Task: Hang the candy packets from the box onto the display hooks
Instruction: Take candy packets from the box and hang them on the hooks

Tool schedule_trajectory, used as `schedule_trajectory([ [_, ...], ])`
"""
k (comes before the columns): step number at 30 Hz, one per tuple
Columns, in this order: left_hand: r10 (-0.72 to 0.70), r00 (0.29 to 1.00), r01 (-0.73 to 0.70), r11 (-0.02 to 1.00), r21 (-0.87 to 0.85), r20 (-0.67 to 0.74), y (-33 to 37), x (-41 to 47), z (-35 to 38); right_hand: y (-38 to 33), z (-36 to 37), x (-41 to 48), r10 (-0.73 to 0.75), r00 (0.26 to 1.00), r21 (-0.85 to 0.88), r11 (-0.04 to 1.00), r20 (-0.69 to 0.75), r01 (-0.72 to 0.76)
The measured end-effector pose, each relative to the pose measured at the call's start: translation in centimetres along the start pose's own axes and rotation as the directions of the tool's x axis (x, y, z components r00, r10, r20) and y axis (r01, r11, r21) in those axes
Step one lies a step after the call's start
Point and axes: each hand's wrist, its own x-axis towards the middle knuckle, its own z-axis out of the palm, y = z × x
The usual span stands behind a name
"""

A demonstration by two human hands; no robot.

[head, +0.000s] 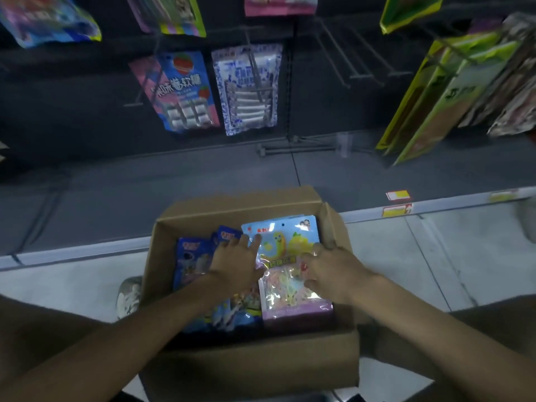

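Hands meet in the cardboard box (240, 203): left hand (236, 262), fingers straight, presses the left edge of the top candy packet (290, 242); right hand (333, 271) curls round its right edge, tight against the box wall. Bare display hooks (348, 59) jut above.

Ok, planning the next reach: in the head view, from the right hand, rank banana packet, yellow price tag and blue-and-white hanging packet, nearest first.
1. Banana packet, in the box, under the right hand.
2. Yellow price tag, on the shelf, to the right.
3. Blue-and-white hanging packet, display wall, upper left.
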Motion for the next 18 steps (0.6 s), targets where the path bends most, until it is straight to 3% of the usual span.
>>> schedule_trajectory([
  [3, -0.103, 0.993, 0.107, 0.991, -0.080, 0.059, 1.7, 2.2, 0.7, 0.2, 1.8, -0.2, -0.008, 0.998, -0.035, 0.999, 0.062, 0.010],
  [6, -0.266, 0.954, 0.298, 0.888, -0.349, 0.140, 3.4, 3.8, 1.3, 0.3, 2.7, -0.3, -0.012, 0.995, 0.005, 1.000, 0.101, 0.011],
  [10, -0.442, 0.859, 0.490, 0.561, -0.667, 0.260, 4.9, 4.8, 1.8, 0.2, 3.5, -0.4, -0.006, 0.997, -0.005, 1.000, 0.073, 0.006],
  [15, -0.579, 0.795, 0.463, 0.381, -0.800, 0.184, 6.0, 4.6, 2.4, 0.4, 3.4, -0.5, -0.023, 0.998, 0.014, 1.000, 0.054, 0.023],
  [18, -0.560, 0.751, 0.424, 0.004, -0.906, 0.349, 5.6, 5.1, 2.9, 0.5, 3.4, -0.5, -0.028, 0.999, 0.008, 1.000, 0.045, 0.028],
])
